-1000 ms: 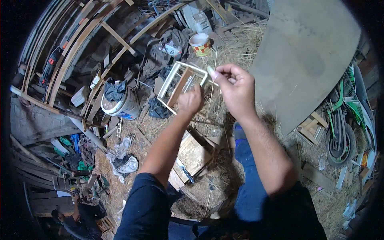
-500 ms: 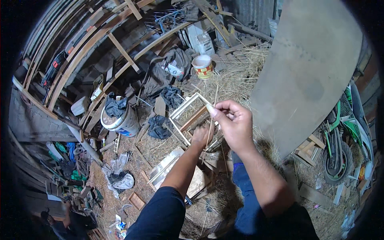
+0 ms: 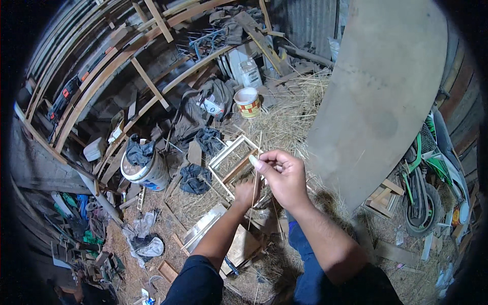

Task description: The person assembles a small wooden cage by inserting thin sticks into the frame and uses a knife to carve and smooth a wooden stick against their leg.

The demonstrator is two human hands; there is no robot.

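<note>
My right hand point(image 3: 282, 177) is closed in a pinch, thumb against forefinger, on a thin straw-like stick point(image 3: 260, 144). The stick stands nearly upright in the view, crossing in front of my left hand. Lower down, my left hand point(image 3: 246, 191) reaches to the near side of a small open wooden frame point(image 3: 217, 176); its fingers are mostly hidden, so its grip does not show. The frame is of pale slats with a browner crossbar point(image 3: 238, 168) through its middle. Below it and beside my left forearm lies a pale wooden box or panel point(image 3: 207, 223).
Straw point(image 3: 290, 109) litters the floor. A large grey board point(image 3: 373, 101) leans at right, near a green-and-white motorbike point(image 3: 424, 193). A white bucket point(image 3: 147, 170) and a smaller striped bucket point(image 3: 248, 104) stand beyond, with black cloth or plastic point(image 3: 195, 179) between. Timber racks point(image 3: 101, 76) fill the far left.
The whole view has shifted, so the scene sits slightly to the left and lower. My right hand keeps its pinch on the thin stick, and my left hand stays at the frame.
</note>
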